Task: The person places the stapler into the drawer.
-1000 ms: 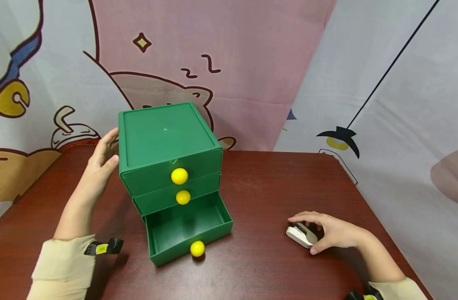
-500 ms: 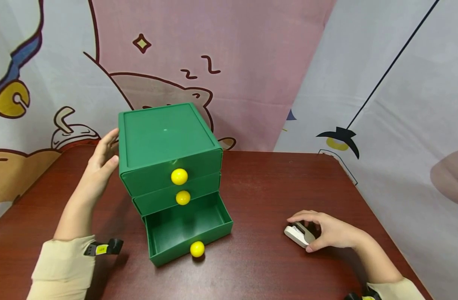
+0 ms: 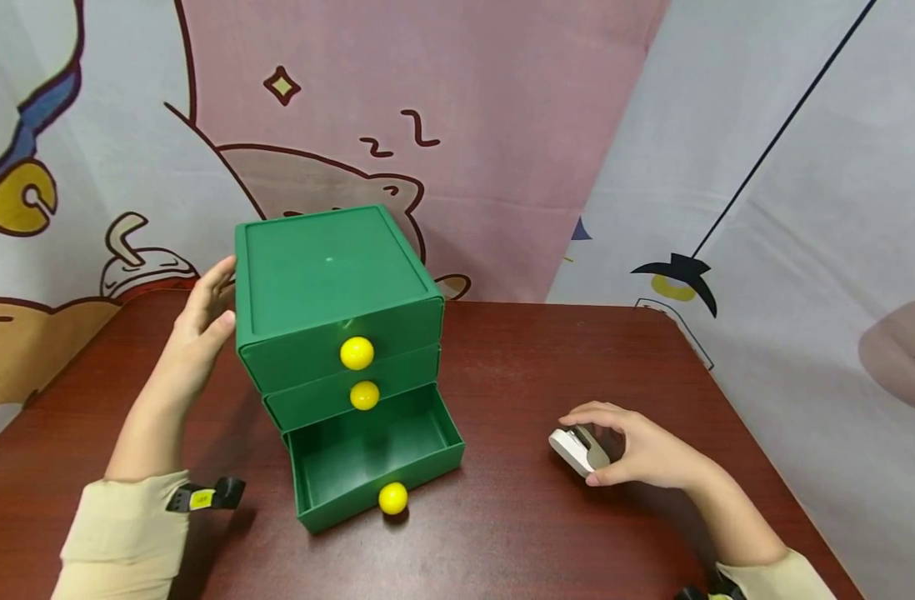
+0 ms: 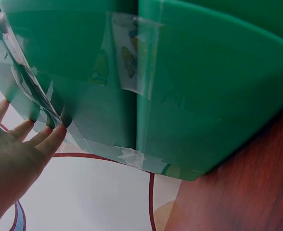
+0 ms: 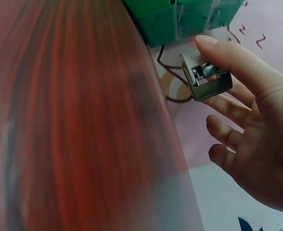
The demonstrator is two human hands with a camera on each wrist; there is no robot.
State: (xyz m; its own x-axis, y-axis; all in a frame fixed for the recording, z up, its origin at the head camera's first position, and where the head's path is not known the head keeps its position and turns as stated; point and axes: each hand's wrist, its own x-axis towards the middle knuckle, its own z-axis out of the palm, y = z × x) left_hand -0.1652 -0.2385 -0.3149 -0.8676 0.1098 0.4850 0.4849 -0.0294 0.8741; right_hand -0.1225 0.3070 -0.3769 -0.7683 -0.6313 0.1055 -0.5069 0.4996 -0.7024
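A green drawer cabinet (image 3: pixel 330 279) with yellow ball knobs stands on the left half of the table. Its bottom drawer (image 3: pixel 375 454) is pulled out, with nothing visible inside; the two above are closed. My left hand (image 3: pixel 191 333) rests against the cabinet's left side, and the left wrist view shows its extended fingertips on the taped green wall (image 4: pixel 88 96). To the right of the cabinet, my right hand (image 3: pixel 645 450) pinches a small white and grey stapler (image 3: pixel 575 452) between thumb and fingers. The right wrist view shows the metal inside the stapler (image 5: pixel 210 79), held above the tabletop.
The dark red wooden table (image 3: pixel 517 367) extends around the cabinet. Behind it hangs a cartoon-printed cloth (image 3: pixel 502 150). The open drawer's yellow knob (image 3: pixel 393 498) juts out toward the front.
My right hand has carried the stapler a little leftward and away from me, toward the cabinet. The left hand and the drawers have stayed put.
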